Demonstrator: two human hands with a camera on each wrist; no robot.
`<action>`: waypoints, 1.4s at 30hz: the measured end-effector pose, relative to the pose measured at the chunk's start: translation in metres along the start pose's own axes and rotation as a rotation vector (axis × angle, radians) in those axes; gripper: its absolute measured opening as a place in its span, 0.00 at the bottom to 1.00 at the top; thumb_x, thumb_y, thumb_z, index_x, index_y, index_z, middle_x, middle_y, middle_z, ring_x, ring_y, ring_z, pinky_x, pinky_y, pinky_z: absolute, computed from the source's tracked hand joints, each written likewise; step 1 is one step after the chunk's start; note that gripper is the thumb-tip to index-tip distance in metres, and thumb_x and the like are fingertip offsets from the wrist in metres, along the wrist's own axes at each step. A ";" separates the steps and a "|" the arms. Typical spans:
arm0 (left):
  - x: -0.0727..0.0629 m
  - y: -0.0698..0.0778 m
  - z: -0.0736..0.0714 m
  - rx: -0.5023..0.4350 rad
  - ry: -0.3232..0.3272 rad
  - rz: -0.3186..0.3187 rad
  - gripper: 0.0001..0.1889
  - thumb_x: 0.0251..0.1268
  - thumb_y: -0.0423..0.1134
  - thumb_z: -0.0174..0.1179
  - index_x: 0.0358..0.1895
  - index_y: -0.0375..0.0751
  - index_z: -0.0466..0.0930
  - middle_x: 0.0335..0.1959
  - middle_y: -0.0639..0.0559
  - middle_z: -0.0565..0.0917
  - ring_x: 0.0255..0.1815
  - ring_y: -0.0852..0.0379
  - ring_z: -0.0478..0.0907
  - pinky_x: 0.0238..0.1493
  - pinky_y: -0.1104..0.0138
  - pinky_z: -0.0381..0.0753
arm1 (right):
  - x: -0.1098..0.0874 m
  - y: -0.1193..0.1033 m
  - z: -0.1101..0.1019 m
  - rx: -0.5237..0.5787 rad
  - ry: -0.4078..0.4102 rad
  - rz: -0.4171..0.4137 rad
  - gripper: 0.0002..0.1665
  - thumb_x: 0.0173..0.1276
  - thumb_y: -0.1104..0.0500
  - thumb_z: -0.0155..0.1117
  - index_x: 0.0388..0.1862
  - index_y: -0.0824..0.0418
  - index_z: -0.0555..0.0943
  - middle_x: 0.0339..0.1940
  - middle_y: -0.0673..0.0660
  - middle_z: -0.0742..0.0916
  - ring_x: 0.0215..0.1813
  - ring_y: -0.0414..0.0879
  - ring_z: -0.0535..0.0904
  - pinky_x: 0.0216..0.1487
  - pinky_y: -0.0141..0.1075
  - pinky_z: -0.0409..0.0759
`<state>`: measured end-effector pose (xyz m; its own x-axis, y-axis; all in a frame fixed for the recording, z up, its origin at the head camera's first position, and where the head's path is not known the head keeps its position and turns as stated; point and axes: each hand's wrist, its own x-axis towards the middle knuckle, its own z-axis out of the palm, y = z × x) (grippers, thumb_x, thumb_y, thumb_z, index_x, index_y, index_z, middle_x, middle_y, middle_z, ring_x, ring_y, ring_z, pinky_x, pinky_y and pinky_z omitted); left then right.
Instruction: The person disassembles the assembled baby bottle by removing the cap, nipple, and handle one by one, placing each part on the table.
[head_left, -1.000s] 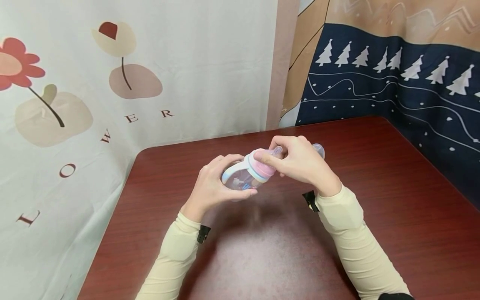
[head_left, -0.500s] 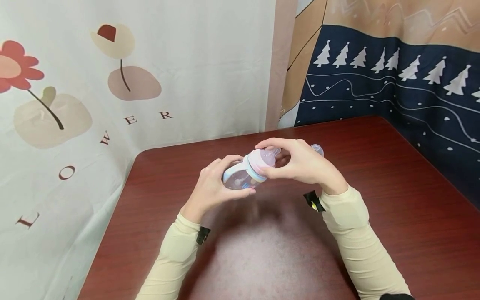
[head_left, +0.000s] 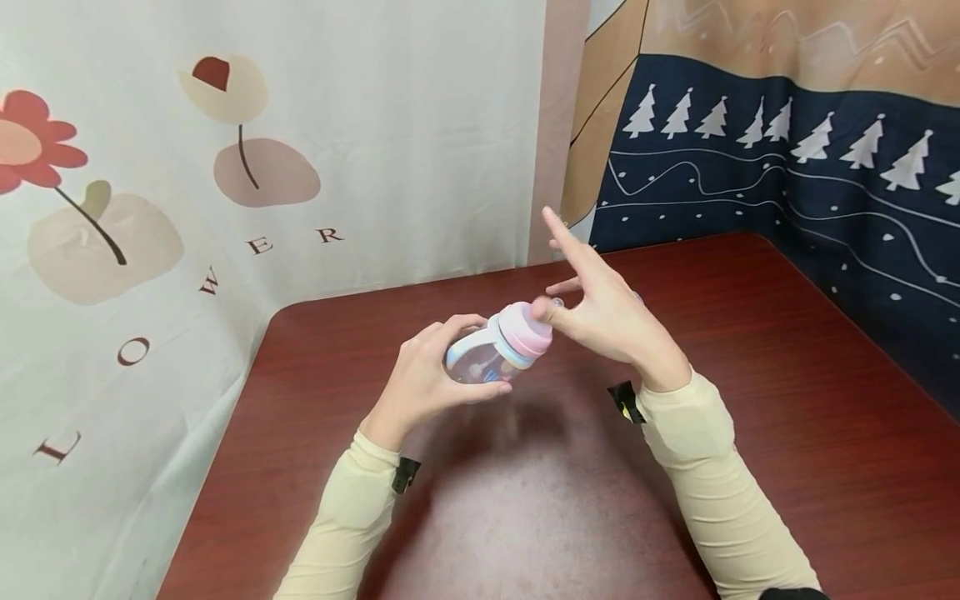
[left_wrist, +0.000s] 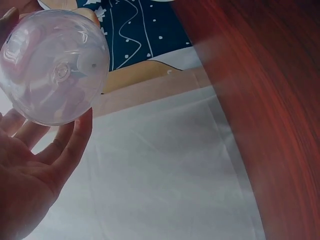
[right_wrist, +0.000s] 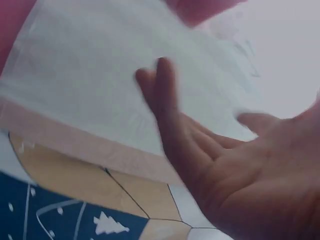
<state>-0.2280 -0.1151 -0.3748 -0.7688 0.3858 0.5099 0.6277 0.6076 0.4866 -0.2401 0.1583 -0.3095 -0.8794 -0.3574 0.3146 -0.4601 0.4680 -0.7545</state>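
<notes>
My left hand (head_left: 423,371) grips a clear baby bottle (head_left: 483,364) around its body, tilted with its top toward the right. The bottle has white and pale blue handles and a pink screw collar (head_left: 525,331). In the left wrist view the round clear base of the bottle (left_wrist: 55,75) shows, with fingers curled around its side. Beside the top, my right hand (head_left: 611,317) is spread, its fingers extended up and away. Its thumb lies in front of the teat, mostly hiding it; whether it touches I cannot tell. The right wrist view shows the spread hand (right_wrist: 240,175) holding nothing.
A dark red wooden table (head_left: 750,400) lies beneath both hands. Behind my right hand, a sliver of a clear rounded object (head_left: 637,296) shows, mostly hidden. A white flower-print curtain (head_left: 420,167) and a navy tree-print curtain (head_left: 720,175) line the back and sides.
My right hand has let go of the pink collar, its fingers opening upward and away from it. The left hand keeps holding the bottle in nearly the same place.
</notes>
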 end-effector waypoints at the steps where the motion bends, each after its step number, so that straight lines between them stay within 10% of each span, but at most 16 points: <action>1: 0.000 0.000 0.000 -0.001 -0.001 -0.001 0.40 0.40 0.59 0.86 0.61 0.55 0.81 0.46 0.60 0.87 0.41 0.59 0.79 0.42 0.60 0.81 | 0.000 0.000 0.001 -0.021 0.015 0.006 0.59 0.63 0.13 0.51 0.87 0.27 0.45 0.81 0.56 0.71 0.67 0.57 0.82 0.60 0.61 0.82; 6: 0.000 0.001 0.001 -0.009 -0.002 0.001 0.41 0.39 0.59 0.86 0.62 0.56 0.82 0.47 0.60 0.87 0.42 0.59 0.80 0.43 0.59 0.81 | -0.001 -0.001 0.005 -0.161 0.061 0.033 0.59 0.62 0.08 0.30 0.85 0.34 0.61 0.49 0.54 0.89 0.44 0.50 0.84 0.42 0.51 0.79; 10: 0.001 0.001 0.001 -0.012 -0.004 0.012 0.41 0.40 0.59 0.86 0.62 0.56 0.81 0.48 0.61 0.87 0.42 0.60 0.80 0.42 0.59 0.81 | -0.002 -0.003 0.008 -0.195 0.078 0.053 0.43 0.70 0.16 0.45 0.60 0.44 0.84 0.32 0.49 0.87 0.34 0.47 0.80 0.34 0.45 0.75; 16: 0.002 0.002 0.000 -0.008 0.007 0.036 0.41 0.40 0.59 0.86 0.62 0.55 0.81 0.46 0.61 0.87 0.41 0.60 0.79 0.40 0.60 0.80 | -0.001 -0.004 0.010 -0.168 0.042 0.083 0.21 0.66 0.32 0.72 0.41 0.46 0.85 0.31 0.47 0.87 0.36 0.46 0.80 0.35 0.43 0.79; 29: -0.002 0.000 0.000 0.002 -0.024 0.000 0.41 0.41 0.60 0.86 0.63 0.57 0.81 0.47 0.61 0.88 0.42 0.60 0.80 0.42 0.60 0.81 | -0.002 0.007 0.002 0.074 -0.204 -0.170 0.24 0.61 0.62 0.79 0.56 0.56 0.82 0.55 0.51 0.83 0.53 0.45 0.80 0.54 0.40 0.86; 42: 0.002 0.000 -0.001 0.033 -0.001 0.033 0.41 0.41 0.58 0.86 0.62 0.54 0.81 0.48 0.60 0.88 0.41 0.59 0.80 0.41 0.58 0.81 | 0.000 -0.002 0.004 -0.162 -0.116 0.060 0.51 0.60 0.39 0.81 0.77 0.50 0.69 0.45 0.54 0.85 0.41 0.49 0.82 0.44 0.44 0.82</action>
<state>-0.2290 -0.1147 -0.3735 -0.7479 0.4066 0.5246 0.6484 0.6168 0.4462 -0.2390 0.1539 -0.3106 -0.8901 -0.4111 0.1969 -0.4295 0.6116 -0.6645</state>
